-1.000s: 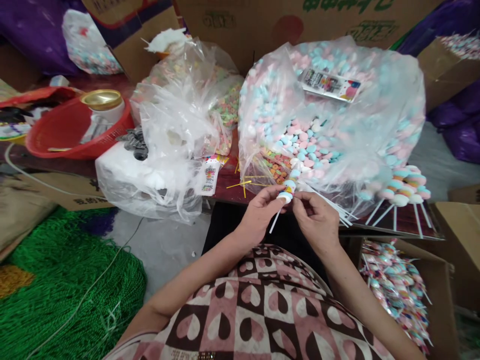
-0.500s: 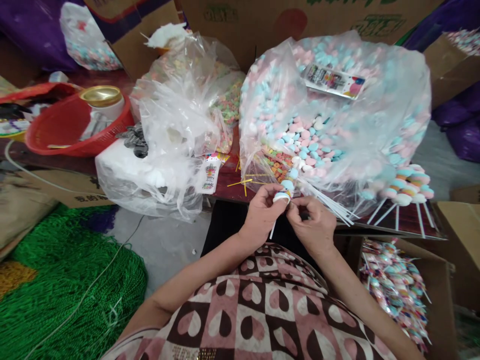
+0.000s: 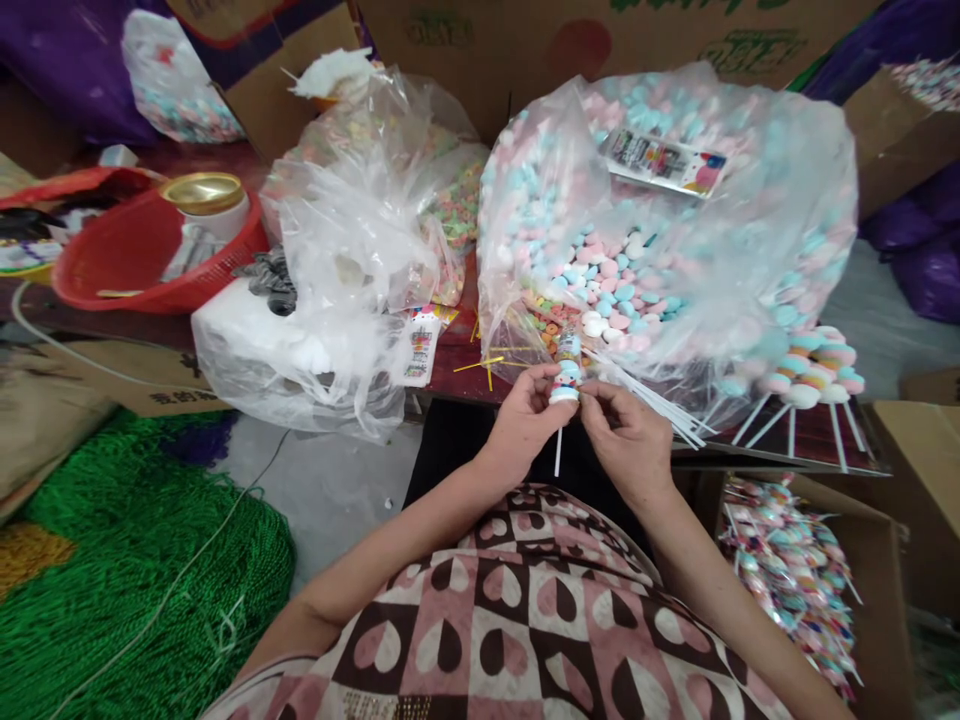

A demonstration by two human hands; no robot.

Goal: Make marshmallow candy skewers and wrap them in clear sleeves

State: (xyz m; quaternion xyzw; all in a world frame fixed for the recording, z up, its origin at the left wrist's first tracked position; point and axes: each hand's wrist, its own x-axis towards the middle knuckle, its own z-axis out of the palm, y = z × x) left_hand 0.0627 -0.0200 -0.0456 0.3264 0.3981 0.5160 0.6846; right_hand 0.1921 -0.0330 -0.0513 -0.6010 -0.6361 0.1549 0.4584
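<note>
A marshmallow pop (image 3: 567,380) on a white stick stands upright between my hands, in a clear printed wrapper. My left hand (image 3: 517,425) is closed on its left side, thumb and fingers around the lower marshmallow. With thumb and forefinger pinched, my right hand (image 3: 631,438) holds the right edge of the wrapper; the exact spot is partly hidden by the fingers. Just beyond lies the open clear bag of pink, blue and white marshmallows (image 3: 615,290), with ring-shaped candies (image 3: 544,312) at its near left corner. White sticks (image 3: 667,408) lie right of my hands.
Finished-looking marshmallow sticks (image 3: 817,370) rest at the table's right end. Below, a cardboard box (image 3: 877,580) holds wrapped pops (image 3: 795,580). Yellow twist ties (image 3: 491,362) and a stack of printed wrappers (image 3: 421,345) lie left, near plastic bags (image 3: 330,340) and a red basket (image 3: 142,285).
The pop has turned from tilted to nearly upright, and its printed wrapper now faces me with the top standing above the marshmallows. Both hands stay in about the same place.
</note>
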